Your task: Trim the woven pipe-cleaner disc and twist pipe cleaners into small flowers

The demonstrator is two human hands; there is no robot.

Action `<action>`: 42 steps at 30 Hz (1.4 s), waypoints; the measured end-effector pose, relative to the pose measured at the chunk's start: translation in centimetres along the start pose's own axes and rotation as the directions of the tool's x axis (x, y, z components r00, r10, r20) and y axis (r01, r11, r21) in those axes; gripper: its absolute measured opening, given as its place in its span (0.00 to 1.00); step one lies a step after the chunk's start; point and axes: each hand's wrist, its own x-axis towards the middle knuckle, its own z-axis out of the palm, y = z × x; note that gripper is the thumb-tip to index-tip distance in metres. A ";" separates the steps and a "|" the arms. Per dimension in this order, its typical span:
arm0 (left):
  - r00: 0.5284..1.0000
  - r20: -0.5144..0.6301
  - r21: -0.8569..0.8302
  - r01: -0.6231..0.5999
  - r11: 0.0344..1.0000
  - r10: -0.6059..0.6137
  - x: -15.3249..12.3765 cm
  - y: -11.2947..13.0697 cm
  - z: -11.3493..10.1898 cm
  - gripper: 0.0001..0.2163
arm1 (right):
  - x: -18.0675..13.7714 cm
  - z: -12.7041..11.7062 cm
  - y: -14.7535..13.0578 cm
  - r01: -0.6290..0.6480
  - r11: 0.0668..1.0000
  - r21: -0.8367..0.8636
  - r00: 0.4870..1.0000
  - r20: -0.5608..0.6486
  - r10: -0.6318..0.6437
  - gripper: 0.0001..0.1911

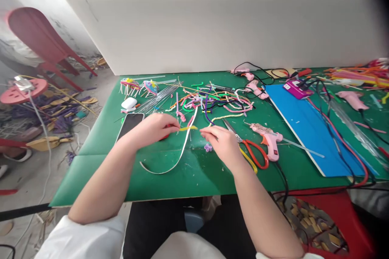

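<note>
My left hand is closed in a pinch on one end of a short yellow pipe cleaner, held above the table. Close to its other end is my right hand, with thumb and fingers pressed together; whatever they hold is too small to make out. A curved white strip passes beside the yellow piece and bends down to the left. Below my right fingers lies a small purple flower. Scissors with red and yellow handles rest beside my right hand. A dark phone lies partly under my left wrist.
A pile of coloured pipe cleaners lies behind my hands, with thin wires to its left. A pink glue gun sits right of the scissors, near a blue board and a purple power strip. Cables trail over the right side.
</note>
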 end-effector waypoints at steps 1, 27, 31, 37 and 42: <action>0.997 -0.050 0.024 0.052 0.998 -0.051 -0.8 -1.2 -0.2 0.13 | 0.9 1.1 -0.4 -0.018 1.000 0.007 1.000 0.003 0.018 0.07; 0.948 -0.254 0.038 -0.186 0.982 0.190 -3.0 -2.4 4.4 0.12 | 1.4 3.9 -3.1 0.005 0.991 0.134 0.977 0.210 -0.034 0.13; 0.876 -0.391 0.078 -0.274 0.959 0.282 -1.3 -0.7 6.4 0.11 | 1.1 2.1 -1.8 -0.325 0.917 0.233 0.914 0.326 0.241 0.13; 0.831 -0.552 -0.064 -0.121 0.991 0.066 -0.7 -1.5 8.1 0.09 | 0.8 1.1 0.9 -0.395 0.862 0.317 0.905 0.294 0.307 0.12; 0.784 -0.599 0.067 -0.155 0.986 0.165 -0.4 -1.8 9.2 0.11 | 0.6 1.5 0.5 -0.387 0.870 0.306 0.873 0.426 0.238 0.12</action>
